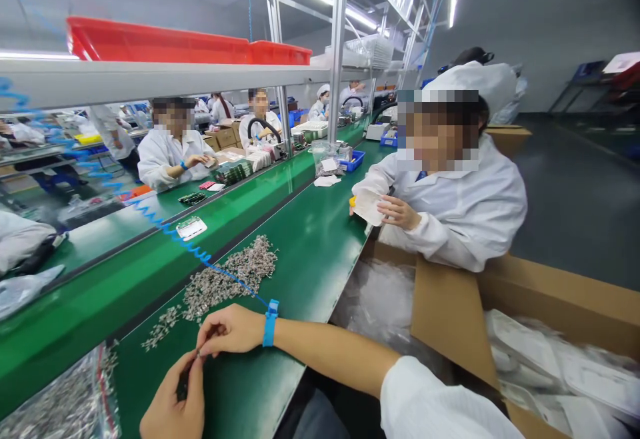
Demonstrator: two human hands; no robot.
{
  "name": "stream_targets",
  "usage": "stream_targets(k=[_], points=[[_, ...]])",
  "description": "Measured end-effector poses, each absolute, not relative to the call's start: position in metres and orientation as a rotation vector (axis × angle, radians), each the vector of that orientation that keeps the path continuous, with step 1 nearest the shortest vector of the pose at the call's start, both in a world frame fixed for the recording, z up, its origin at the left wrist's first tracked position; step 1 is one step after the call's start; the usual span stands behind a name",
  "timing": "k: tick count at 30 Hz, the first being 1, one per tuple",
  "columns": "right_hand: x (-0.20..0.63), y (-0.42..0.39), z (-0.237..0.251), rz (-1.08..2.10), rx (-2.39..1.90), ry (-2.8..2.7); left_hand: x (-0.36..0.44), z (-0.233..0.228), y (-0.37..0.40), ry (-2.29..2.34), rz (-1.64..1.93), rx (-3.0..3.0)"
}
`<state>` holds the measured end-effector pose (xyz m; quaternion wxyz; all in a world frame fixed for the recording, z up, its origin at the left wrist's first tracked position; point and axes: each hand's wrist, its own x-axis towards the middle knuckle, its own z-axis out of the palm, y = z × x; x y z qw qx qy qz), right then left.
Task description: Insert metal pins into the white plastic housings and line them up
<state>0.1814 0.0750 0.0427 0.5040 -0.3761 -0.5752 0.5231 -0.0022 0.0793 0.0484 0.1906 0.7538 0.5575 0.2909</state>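
Hands (200, 372) pinch small part (199, 354) (metal heap (230, 276) beside).

This is a factory assembly line. A long green desk (310, 239) runs down the hall under strip lights, with people in white coats (465, 206) seated along both sides. Red bins (150, 42) sit on an overhead metal shelf (150, 79), and a heap of small metal parts (225, 279) lies beside cardboard boxes (450, 312).
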Motion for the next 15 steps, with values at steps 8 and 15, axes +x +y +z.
stream_targets(k=[8, 15], points=[[0.176, 0.072, 0.035, 1.297, -0.896, -1.400, -0.008, 0.039, 0.078, 1.485, 0.969, 2.332], [0.172, 0.062, 0.048, 1.078, -1.063, -1.510, -0.008, 0.038, 0.076, 1.487, 0.950, 2.284]])
